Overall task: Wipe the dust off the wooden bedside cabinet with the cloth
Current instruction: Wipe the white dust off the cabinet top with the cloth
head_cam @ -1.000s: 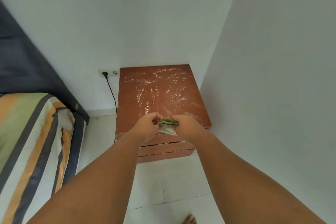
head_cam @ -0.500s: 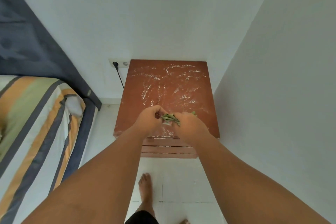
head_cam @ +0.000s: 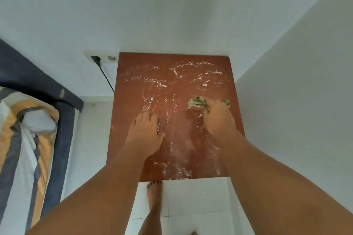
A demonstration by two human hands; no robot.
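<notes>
The reddish-brown wooden bedside cabinet [head_cam: 172, 66] stands in the corner, seen from above, its top streaked with white dust. My right hand [head_cam: 217, 118] presses a crumpled green cloth [head_cam: 196, 102] onto the right part of the top. My left hand [head_cam: 146, 131] rests flat on the left-middle of the top, fingers spread, holding nothing.
White walls close in behind and to the right of the cabinet. A wall socket [head_cam: 101, 58] with a black plug and cable sits at the left rear. A bed with striped bedding [head_cam: 28, 139] lies to the left. My bare foot [head_cam: 153, 194] stands on white floor tiles.
Both hands held the cloth together near the front edge; now they have parted. The right hand has carried the cloth onto the top, the left lies flat. The view has moved closer above the cabinet.
</notes>
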